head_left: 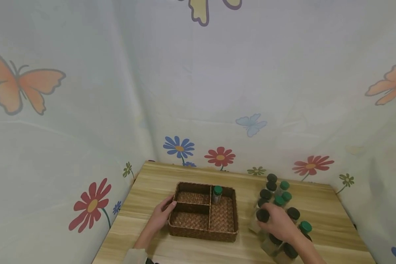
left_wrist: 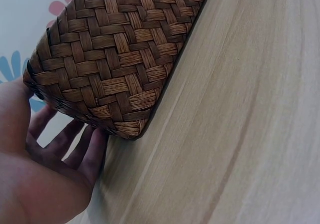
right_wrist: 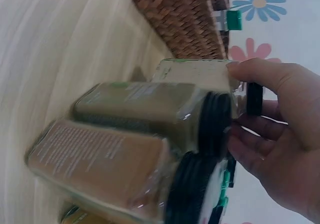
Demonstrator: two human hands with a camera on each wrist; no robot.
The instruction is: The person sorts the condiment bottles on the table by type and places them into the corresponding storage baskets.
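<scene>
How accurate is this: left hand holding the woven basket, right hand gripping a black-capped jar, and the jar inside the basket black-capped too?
One slip: the small jar inside the woven basket has a green cap, as the head view shows. The left hand does hold the basket, and the right hand does grip a black-capped jar.

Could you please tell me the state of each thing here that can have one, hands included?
Woven basket: uncovered, holding one jar
Jar in the basket: standing, green lid on
Jar in the right hand: black lid on, gripped
Other black-lidded jars: standing, lids on
Green-lidded jars outside the basket: lids on
Left hand: holding the basket's left end
Right hand: gripping a jar
</scene>
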